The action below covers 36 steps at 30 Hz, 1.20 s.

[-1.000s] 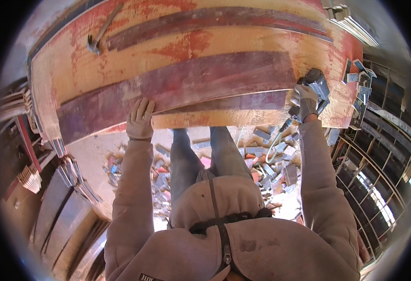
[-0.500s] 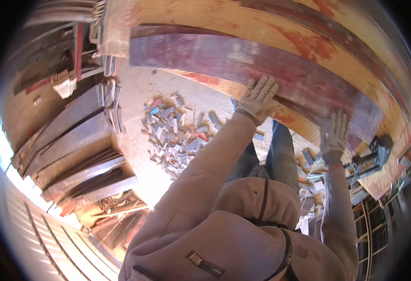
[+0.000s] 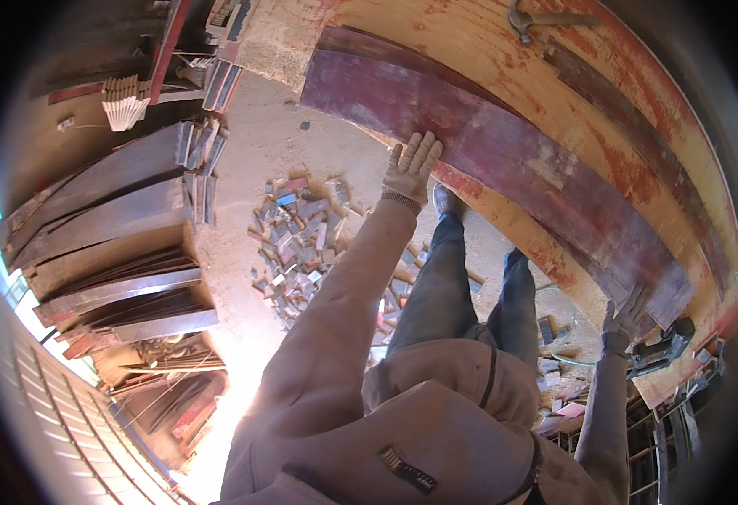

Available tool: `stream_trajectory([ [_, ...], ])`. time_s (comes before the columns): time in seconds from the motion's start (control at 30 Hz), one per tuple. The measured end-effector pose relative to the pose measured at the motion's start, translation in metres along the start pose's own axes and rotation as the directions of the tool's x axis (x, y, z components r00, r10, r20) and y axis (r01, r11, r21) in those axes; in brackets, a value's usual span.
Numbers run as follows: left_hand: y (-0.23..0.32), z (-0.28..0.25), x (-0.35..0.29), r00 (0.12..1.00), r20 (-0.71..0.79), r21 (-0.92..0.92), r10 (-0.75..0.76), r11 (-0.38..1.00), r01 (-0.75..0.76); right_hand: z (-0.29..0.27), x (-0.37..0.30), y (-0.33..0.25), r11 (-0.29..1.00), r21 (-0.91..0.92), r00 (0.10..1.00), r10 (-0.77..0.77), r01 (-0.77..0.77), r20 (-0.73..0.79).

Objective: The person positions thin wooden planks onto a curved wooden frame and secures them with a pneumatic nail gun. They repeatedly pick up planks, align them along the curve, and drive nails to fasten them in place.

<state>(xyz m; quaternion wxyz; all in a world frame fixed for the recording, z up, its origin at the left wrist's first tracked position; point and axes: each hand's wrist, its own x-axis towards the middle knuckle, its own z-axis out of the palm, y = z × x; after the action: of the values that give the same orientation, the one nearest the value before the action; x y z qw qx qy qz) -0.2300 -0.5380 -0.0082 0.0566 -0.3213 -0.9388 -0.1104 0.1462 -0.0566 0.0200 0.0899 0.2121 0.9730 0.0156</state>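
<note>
A long board [image 3: 504, 156] with a worn red-purple face lies across a stained, orange-brown wooden table [image 3: 546, 265]. The edge of another dark board [image 3: 424, 61] shows along its far side. My left hand [image 3: 413, 168], in a pale work glove, rests its outstretched fingers on the board's near edge, left of the middle. Close to the right end is my gloved right hand [image 3: 625, 322], fingers extended and thumb apart, touching the near edge. Neither hand is wrapped around anything. Just right of the right hand sits a black and grey tool [image 3: 663, 347], its kind unclear.
A hammer [image 3: 546, 20] lies at the table's far side, near a narrow dark strip of wood [image 3: 638, 118]. Small wood offcuts [image 3: 302, 252] are heaped on the floor to the left. Beyond them stand stacked boards [image 3: 116, 219]. A thin green hose [image 3: 567, 358] runs near my legs.
The view has shifted, bringing the hammer into sight. My left hand has slid left along the board, and my right hand now sits nearer its right end. Both hands remain at the near edge.
</note>
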Motion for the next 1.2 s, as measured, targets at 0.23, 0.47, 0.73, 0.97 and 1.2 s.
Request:
stream_trajectory([
  [0.23, -0.047, -0.013, 0.0, 0.994, 0.103, -0.069, -0.025, 0.997, 0.032, 0.029, 0.015, 0.003, 0.933, -0.073, 0.91, 0.36, -0.353, 0.204],
  [0.47, -0.059, -0.006, 0.026, 0.983, 0.052, -0.005, 0.173, 0.985, -0.173, -0.03, -0.01, -0.061, 0.884, 0.251, 0.913, 0.409, -0.395, -0.003],
  [0.73, -0.103, -0.012, 0.057, 0.785, -0.167, 0.074, 0.596, 0.802, -0.593, -0.114, 0.131, -0.083, 0.945, 0.316, 0.928, 0.194, -0.089, -0.318],
  [0.97, -0.077, -0.023, 0.076, 0.834, -0.162, 0.068, 0.528, 0.849, -0.524, -0.095, 0.401, -0.154, 0.972, -0.053, 0.966, -0.234, 0.229, -0.107],
  [1.2, -0.069, -0.017, 0.095, 0.944, -0.137, -0.037, 0.302, 0.95, -0.309, -0.051, 0.592, -0.241, 0.844, -0.34, 0.862, -0.483, 0.414, -0.15],
])
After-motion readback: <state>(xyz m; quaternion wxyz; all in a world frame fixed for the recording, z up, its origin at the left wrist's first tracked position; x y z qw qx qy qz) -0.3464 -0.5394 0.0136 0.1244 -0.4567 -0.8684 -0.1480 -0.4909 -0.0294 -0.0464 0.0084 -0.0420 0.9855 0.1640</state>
